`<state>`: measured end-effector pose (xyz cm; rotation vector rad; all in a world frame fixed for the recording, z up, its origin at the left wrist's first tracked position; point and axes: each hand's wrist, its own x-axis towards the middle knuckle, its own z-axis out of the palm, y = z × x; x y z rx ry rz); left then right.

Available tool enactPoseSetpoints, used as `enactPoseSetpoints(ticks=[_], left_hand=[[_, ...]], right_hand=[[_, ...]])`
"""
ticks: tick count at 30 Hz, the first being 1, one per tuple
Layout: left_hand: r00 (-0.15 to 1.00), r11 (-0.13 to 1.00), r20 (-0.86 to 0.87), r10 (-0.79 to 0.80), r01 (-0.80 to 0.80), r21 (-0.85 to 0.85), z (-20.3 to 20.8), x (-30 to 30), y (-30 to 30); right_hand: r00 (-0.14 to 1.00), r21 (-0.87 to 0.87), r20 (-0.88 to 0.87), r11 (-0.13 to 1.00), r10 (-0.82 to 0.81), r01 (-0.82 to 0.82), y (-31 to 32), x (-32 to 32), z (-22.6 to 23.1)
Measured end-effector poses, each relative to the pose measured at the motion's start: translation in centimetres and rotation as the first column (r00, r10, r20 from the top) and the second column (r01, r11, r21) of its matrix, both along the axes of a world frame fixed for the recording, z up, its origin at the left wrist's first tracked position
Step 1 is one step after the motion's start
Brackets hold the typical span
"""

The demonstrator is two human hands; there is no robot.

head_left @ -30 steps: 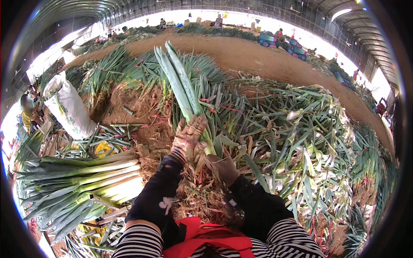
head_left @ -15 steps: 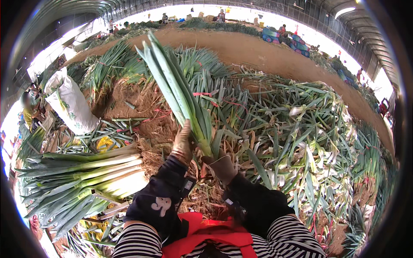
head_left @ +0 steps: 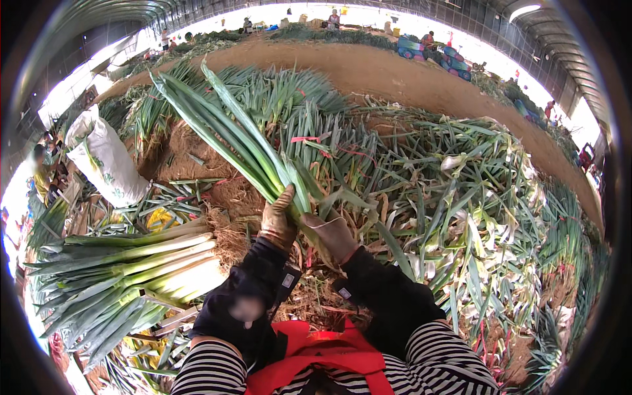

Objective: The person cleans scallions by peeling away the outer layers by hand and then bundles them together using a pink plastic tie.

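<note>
Nearest the camera sit the person's own knees in black-and-white striped trousers (head_left: 217,372), with a red cloth (head_left: 309,355) bunched between them and dark sleeves running up to both hands. The left hand (head_left: 278,220), in a worn brown glove, has its fingers closed round the lower part of a bundle of leeks (head_left: 243,145), the thumb side pressed against the stalks. The right hand (head_left: 332,236), gloved the same way, grips the base of the same bundle just beside the left, its fingers wrapped shut on the stalks and some loose outer leaves. The bundle is lifted off the ground and tilted, its long green leaves fanning up and away to the person's left. Low on the left lies a stack of trimmed leeks (head_left: 125,270), laid side by side with white shanks pointing toward the hands and green tops outward. Beyond it a white sack (head_left: 105,158) leans against brown dry trimmings. To the right and ahead spreads a wide heap of untrimmed leeks (head_left: 474,210), leaves tangled and some tied with red bands. Farther off runs a bare dirt track (head_left: 395,72), and past that, small figures of other people (head_left: 332,16) work along the bright open edge of the shed.
</note>
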<state>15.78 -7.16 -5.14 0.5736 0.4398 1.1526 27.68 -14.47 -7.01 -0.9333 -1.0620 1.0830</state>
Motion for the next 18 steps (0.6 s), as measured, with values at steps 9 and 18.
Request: enactPoseSetpoints(ticks=[9, 18], left_hand=[[0.999, 0.998, -0.032, 0.014, -0.016, -0.061, -1.6, 0.9, 0.1], [0.993, 0.995, 0.108, -0.056, 0.047, 0.09, 2.0, 0.1, 0.0]], right_hand=[[0.964, 0.138, 0.118, 0.965, -0.238, 0.222, 0.2, -1.0, -1.4], [0.954, -0.001, -0.286, 0.996, -0.09, 0.094, 1.4, 2.3, -3.1]])
